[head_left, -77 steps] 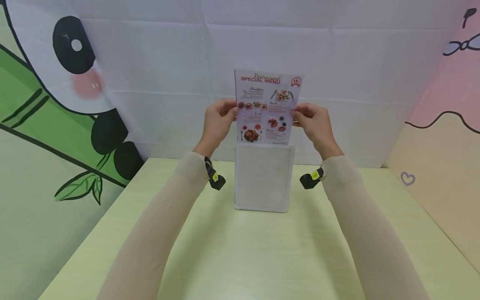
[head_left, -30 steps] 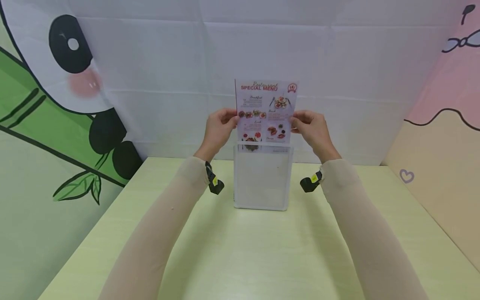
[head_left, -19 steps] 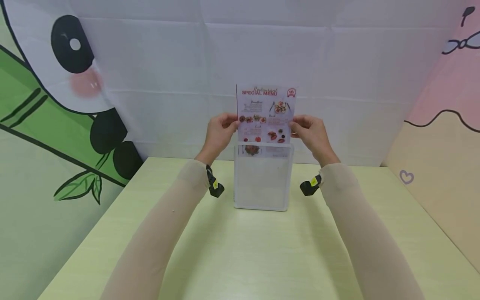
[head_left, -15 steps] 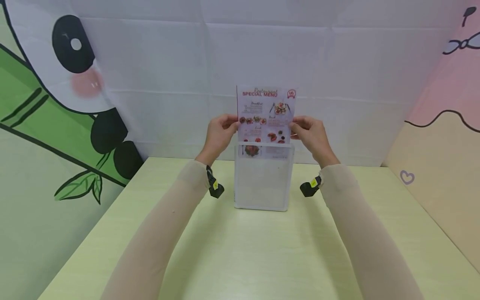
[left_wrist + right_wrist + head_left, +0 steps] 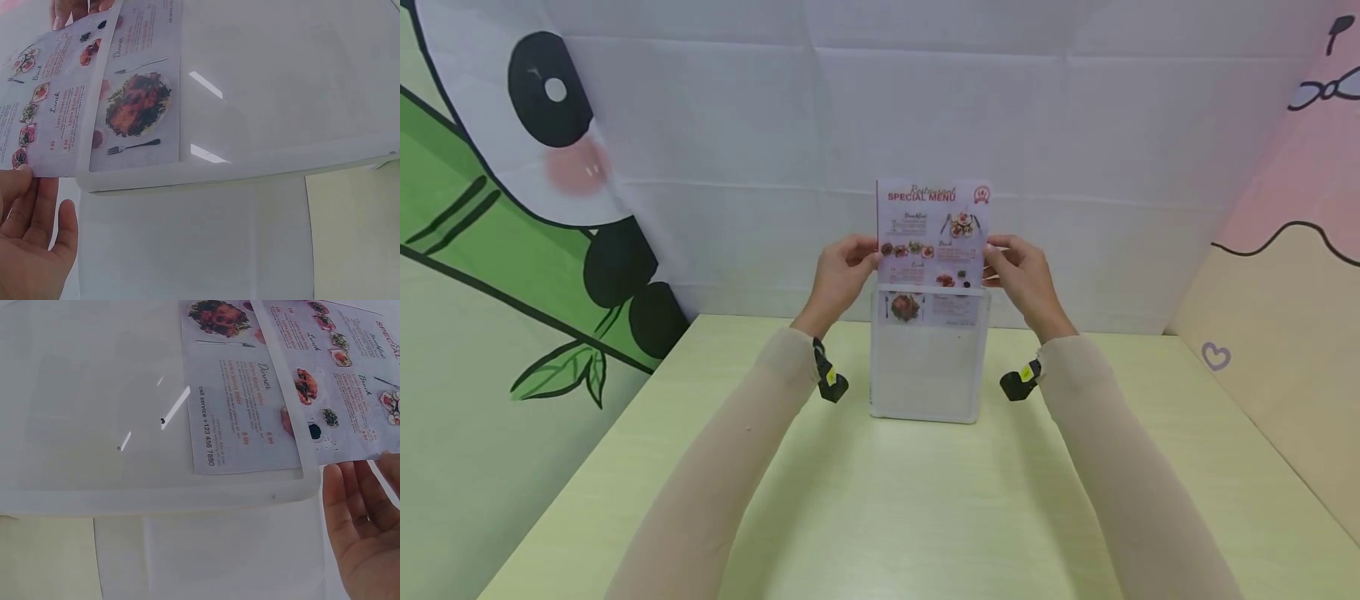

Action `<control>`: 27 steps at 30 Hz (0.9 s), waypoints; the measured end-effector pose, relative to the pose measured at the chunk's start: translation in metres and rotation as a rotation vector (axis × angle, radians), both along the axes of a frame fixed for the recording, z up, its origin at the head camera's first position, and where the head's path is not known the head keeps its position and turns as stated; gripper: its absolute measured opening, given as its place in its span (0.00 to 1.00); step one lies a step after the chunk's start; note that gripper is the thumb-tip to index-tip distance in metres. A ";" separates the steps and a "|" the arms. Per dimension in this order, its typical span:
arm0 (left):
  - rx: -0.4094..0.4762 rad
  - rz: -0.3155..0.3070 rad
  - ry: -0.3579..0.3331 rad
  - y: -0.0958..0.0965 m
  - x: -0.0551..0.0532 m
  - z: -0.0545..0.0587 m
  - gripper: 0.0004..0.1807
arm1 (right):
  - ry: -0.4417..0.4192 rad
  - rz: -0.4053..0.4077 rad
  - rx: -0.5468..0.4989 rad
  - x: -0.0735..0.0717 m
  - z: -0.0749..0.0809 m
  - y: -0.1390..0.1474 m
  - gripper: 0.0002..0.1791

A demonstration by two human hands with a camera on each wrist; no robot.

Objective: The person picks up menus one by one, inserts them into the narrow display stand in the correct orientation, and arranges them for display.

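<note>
White-framed display holder had a restaurant menu partway in

A person's left hand (image 5: pixel 838 271) pinched one side edge of the restaurant menu (image 5: pixel 931 237), and the right hand (image 5: pixel 1022 271) pinched the other. The menu's lower strip lay behind the clear front of the display holder (image 5: pixel 925 375); its titled upper part rose above the rim. The holder stood on a pale yellow surface (image 5: pixel 917 500), before white cloth (image 5: pixel 925 108).
</note>
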State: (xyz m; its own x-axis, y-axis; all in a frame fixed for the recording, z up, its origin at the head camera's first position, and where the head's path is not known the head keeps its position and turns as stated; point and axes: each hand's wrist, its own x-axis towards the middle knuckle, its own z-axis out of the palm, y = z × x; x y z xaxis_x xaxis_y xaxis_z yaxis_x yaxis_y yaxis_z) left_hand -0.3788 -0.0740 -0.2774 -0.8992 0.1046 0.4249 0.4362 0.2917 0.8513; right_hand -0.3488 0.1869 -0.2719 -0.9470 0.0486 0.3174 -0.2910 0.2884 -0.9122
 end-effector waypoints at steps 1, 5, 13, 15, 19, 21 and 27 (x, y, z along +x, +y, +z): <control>0.000 -0.004 0.001 0.000 0.000 -0.001 0.11 | -0.001 0.001 -0.003 0.000 -0.001 0.000 0.19; -0.009 -0.009 0.008 -0.001 0.000 -0.003 0.12 | -0.015 -0.007 0.000 -0.001 -0.002 -0.001 0.18; -0.016 -0.016 -0.018 -0.003 0.001 -0.007 0.14 | -0.036 -0.029 0.025 0.000 -0.004 -0.002 0.18; -0.014 -0.021 -0.022 -0.003 0.002 -0.007 0.14 | -0.042 -0.032 0.029 0.000 -0.003 -0.002 0.18; -0.011 -0.029 -0.028 -0.004 0.004 -0.008 0.14 | -0.050 -0.037 0.033 0.001 -0.004 -0.003 0.19; -0.006 -0.036 -0.033 -0.004 0.005 -0.009 0.14 | -0.054 -0.042 0.036 0.001 -0.005 -0.003 0.18; -0.005 -0.052 -0.044 -0.004 0.004 -0.012 0.14 | -0.058 -0.047 0.040 0.002 -0.007 -0.002 0.18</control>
